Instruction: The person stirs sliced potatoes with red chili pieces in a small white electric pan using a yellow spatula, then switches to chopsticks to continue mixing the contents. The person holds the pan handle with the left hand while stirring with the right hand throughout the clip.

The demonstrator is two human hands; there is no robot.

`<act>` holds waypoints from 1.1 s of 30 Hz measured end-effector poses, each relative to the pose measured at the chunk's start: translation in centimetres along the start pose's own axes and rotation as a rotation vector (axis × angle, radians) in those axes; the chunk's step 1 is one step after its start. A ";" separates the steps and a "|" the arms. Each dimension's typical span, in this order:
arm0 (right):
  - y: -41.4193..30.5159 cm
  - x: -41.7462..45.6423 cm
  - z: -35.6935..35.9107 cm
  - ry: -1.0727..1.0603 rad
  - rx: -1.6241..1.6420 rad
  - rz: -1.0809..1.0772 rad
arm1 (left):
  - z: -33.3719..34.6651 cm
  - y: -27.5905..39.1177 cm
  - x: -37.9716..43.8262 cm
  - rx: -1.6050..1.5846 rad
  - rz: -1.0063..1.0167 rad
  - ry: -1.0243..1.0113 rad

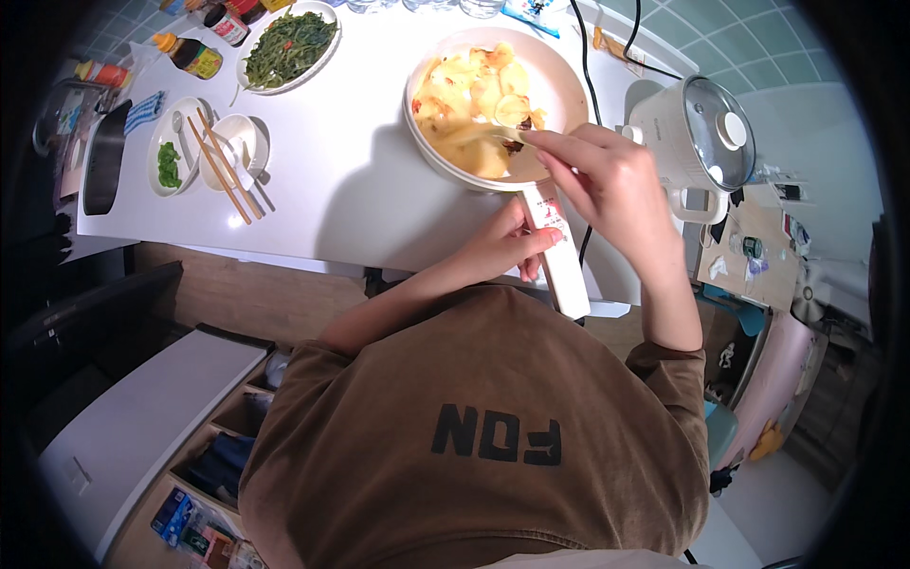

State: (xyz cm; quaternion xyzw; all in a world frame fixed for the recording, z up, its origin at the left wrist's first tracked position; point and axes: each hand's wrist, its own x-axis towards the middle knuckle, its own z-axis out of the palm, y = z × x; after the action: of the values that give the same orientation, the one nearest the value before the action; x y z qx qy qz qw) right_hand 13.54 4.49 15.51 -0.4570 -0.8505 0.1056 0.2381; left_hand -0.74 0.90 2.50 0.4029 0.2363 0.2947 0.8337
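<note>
A white, pale-lined frying pan [567, 82] stands on the counter in front of me. Inside lie thin yellow slices, apparently potato [462, 85], with some dark red pieces like dried chili [513, 147] among them. My left hand [501, 245] grips the pan's long white handle [566, 281], which points back towards my body. Over the pan's near right side, my right hand [615, 174] pinches a pale utensil [490, 133]. Its far end is blurred among the slices, so its exact kind is unclear.
A plate of cooked greens [288, 53] sits at the back left, near sauce bottles [190, 57]. Wooden chopsticks [220, 167] rest across a white bowl [238, 135], beside a dish of chopped greens [169, 162]. To the right stands a lidded electric pot [668, 131]; a black cable [591, 71] passes the pan.
</note>
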 end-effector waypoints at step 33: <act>0.0 0.2 -0.8 0.004 -0.008 0.111 | -0.3 -0.3 0.1 -0.045 -0.024 -0.007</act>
State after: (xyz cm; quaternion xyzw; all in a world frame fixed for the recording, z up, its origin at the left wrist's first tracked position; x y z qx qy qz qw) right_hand 13.86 4.56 16.30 -0.5046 -0.8238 0.1140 0.2319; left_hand -0.79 0.94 2.10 0.3822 0.2314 0.2885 0.8468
